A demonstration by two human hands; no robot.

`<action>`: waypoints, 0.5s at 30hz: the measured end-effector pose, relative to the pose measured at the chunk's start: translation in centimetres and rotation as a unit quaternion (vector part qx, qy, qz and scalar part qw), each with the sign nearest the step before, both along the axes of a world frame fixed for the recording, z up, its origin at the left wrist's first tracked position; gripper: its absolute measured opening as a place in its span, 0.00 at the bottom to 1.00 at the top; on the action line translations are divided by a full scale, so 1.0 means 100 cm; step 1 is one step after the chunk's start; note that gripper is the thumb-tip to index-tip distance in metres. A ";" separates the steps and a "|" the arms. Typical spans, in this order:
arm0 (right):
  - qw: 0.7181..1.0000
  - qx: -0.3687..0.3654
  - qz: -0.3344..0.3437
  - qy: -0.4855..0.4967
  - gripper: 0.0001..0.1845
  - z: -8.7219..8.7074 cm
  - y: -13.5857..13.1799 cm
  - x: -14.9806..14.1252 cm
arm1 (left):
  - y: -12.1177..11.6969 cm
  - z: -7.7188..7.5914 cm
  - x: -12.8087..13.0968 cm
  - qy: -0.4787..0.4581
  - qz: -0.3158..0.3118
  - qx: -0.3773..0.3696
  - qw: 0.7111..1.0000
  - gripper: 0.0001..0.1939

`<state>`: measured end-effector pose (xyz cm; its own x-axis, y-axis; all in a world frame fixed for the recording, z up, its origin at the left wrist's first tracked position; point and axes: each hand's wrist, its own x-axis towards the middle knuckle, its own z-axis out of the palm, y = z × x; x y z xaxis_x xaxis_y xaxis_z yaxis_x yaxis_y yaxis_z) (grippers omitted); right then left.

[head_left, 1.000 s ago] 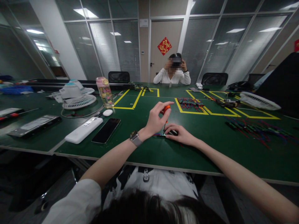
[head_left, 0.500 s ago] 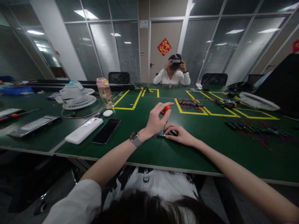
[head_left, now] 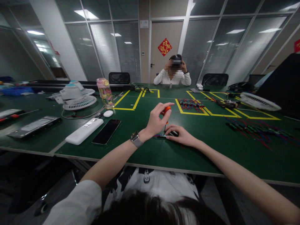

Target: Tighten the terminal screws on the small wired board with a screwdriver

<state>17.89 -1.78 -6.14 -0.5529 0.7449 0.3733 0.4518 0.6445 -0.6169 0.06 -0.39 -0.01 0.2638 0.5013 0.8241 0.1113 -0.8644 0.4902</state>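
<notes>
My left hand [head_left: 157, 118] grips the orange handle of a screwdriver [head_left: 167, 109], which stands nearly upright. Its dark shaft runs down to a small green circuit board [head_left: 162, 136] on the green table. Low on the tabletop, my right hand [head_left: 180, 135] holds the board's right end between bent fingers. Something dark shows beneath the right palm, too hidden to name. Thin coloured wires lead off the board's left side.
Left of my hands lie a black phone [head_left: 107, 132], a white power bank [head_left: 84, 131] and a white case [head_left: 108, 113]. Beyond stand a bottle [head_left: 106, 93] and white fans [head_left: 79, 99]. Wired boards [head_left: 191, 105] lie ahead right, more [head_left: 260, 129] farther right. A person [head_left: 172, 75] sits opposite.
Almost nothing differs. Both hands keep their places, and the screwdriver stays upright on the board.
</notes>
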 end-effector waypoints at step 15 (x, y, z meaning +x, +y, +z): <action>1.000 0.001 0.002 -0.001 0.08 -0.001 0.001 0.000 | 0.000 -0.001 0.001 0.004 -0.001 -0.003 1.000 0.13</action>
<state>17.91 -1.70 -6.27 -0.5573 0.7414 0.3739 0.4503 0.6482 -0.6141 0.14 -0.38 -0.15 0.2708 0.5052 0.8194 0.1140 -0.8621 0.4938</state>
